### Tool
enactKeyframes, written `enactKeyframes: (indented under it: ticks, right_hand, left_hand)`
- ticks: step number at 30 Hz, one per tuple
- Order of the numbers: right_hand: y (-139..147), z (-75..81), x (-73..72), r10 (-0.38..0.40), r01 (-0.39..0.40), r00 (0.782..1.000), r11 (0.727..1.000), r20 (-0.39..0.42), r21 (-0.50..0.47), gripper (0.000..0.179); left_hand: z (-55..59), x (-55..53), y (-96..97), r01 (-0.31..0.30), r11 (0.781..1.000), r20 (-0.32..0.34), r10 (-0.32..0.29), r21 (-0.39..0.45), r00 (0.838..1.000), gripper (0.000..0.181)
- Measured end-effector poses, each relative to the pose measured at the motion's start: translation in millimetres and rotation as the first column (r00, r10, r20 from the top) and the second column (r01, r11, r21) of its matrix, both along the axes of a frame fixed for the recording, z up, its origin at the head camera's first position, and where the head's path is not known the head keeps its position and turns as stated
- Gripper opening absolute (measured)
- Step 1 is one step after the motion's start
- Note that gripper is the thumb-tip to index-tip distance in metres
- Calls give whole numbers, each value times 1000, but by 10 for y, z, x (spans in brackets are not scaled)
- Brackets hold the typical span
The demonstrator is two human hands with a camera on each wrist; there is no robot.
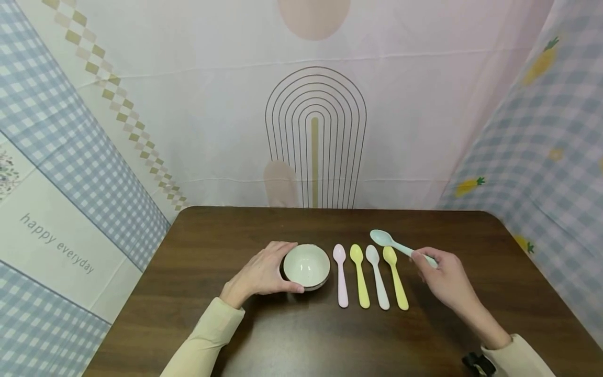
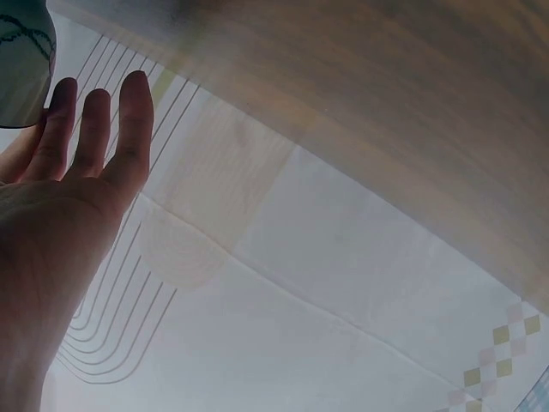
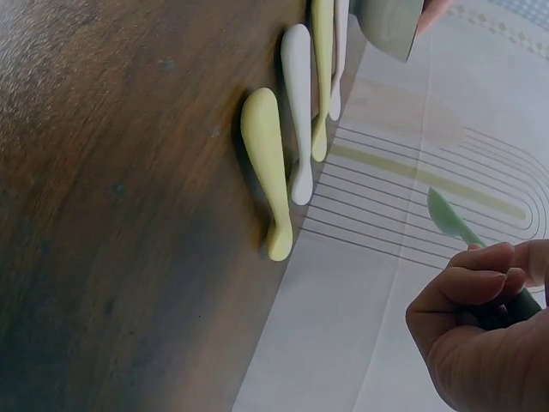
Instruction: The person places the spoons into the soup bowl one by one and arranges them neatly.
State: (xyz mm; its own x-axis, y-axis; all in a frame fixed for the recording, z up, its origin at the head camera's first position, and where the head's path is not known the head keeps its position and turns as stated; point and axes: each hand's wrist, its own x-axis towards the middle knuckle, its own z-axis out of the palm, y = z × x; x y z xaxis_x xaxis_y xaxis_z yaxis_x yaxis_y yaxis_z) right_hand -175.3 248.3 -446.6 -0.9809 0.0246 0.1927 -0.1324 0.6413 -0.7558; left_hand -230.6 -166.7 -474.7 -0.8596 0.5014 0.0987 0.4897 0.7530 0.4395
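My left hand [image 1: 261,271] holds the side of a small white-lined bowl [image 1: 307,266], thumb along its near rim and fingers behind it. The left wrist view shows the bowl's outer wall [image 2: 24,73] with a dark line pattern. My right hand [image 1: 445,275] pinches the handle of a pale mint spoon [image 1: 382,238], which is lifted, its head pointing left. Beside the bowl lie a pink spoon [image 1: 341,277], a yellow spoon [image 1: 360,277], a white spoon [image 1: 378,277] and another yellow spoon [image 1: 397,280], side by side with heads toward the far edge.
The brown wooden table [image 1: 301,340] reaches back to a printed white cloth [image 1: 212,131]. Blue checked cloth hangs at the left [image 1: 61,99] and at the right [image 1: 556,173]. A black object [image 1: 478,364] sits by the right sleeve.
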Motion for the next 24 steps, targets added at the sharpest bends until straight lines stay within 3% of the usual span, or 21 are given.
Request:
enactKeyframes:
  ticks: [9,24]
  right_hand:
    - [3,-10,-29,-1,1,1000,1000,19,-12,30]
    - [-161,50,-89,40,-30,996,993,86,-116,30]
  left_hand:
    - [-5,-7,6,-5,1000,2,5,-1,1000,111]
    - [-25,-25,15,-2,1000,1,2,-3,1000,111]
